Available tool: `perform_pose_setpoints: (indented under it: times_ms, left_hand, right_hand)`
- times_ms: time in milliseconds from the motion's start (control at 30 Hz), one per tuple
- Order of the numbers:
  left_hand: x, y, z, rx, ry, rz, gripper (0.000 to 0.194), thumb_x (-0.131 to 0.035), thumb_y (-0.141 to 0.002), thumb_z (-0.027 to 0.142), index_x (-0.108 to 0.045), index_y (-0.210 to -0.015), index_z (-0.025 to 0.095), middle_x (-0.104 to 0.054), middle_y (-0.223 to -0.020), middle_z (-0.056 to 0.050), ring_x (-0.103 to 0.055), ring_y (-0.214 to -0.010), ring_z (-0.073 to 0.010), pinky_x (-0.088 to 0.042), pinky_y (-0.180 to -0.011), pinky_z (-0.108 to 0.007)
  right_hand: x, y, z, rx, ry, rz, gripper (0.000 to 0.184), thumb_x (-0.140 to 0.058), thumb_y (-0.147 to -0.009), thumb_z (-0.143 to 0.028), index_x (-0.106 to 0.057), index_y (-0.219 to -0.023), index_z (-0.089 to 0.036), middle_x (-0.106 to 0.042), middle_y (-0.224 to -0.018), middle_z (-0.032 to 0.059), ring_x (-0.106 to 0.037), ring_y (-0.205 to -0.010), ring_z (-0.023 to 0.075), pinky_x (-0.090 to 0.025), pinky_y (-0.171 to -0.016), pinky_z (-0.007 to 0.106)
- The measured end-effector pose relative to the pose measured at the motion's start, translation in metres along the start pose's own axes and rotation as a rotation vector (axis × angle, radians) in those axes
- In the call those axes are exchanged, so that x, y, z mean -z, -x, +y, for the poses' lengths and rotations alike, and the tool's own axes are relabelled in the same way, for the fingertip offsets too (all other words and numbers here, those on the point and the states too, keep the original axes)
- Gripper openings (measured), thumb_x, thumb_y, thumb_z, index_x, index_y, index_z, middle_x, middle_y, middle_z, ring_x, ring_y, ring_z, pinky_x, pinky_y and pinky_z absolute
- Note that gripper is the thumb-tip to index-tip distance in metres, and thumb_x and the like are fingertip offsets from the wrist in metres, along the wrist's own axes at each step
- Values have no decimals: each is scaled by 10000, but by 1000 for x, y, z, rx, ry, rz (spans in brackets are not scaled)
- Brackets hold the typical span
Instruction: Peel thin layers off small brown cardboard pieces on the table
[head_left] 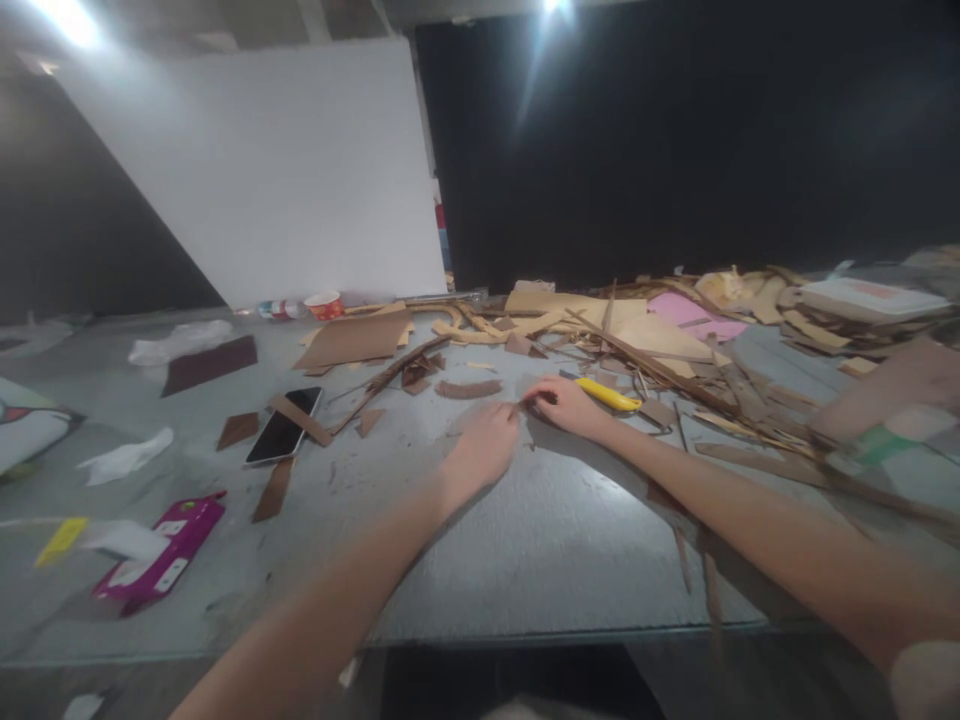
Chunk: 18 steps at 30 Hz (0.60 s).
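Over the middle of the table, my left hand (489, 440) and my right hand (566, 405) meet almost fingertip to fingertip. Between them shows a small dark brown scrap (529, 398). The fingers of my right hand curl round it in a pinch. My left fingers are closed at its near end, slightly blurred and partly hidden by the back of the hand. A yellow utility knife (609, 395) lies just beyond my right wrist. Behind my hands rests a curved, ridged brown strip (469, 389), touched by neither.
Brown and tan offcuts (645, 340) are heaped across the back and right. At left lie a phone (283, 430) under a brown strip, a magenta device (169, 550) with a cable, and crumpled tissue (127, 457). A paper cup (324, 305) stands at the back.
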<state>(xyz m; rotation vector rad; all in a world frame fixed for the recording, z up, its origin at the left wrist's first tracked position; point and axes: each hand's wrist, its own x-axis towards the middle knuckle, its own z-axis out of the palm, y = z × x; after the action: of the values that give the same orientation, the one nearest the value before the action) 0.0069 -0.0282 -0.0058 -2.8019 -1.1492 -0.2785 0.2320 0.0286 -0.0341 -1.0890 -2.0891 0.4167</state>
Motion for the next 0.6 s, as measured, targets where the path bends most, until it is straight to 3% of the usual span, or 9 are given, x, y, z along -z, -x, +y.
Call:
perform_pose_setpoints:
  times_ms: [600]
  left_hand:
    - [-1, -2, -2, -8, -37, 1, 388, -432, -919, -33, -716, -1153, 90, -732, -1210, -200, -685, -1171, -308, -539, -1051, -436]
  right_hand:
    - [3, 0, -5, 6, -11, 8, 324, -604, -889, -80, -880, -935, -244, -815, -975, 48, -733, -911, 215, -549, -875, 329]
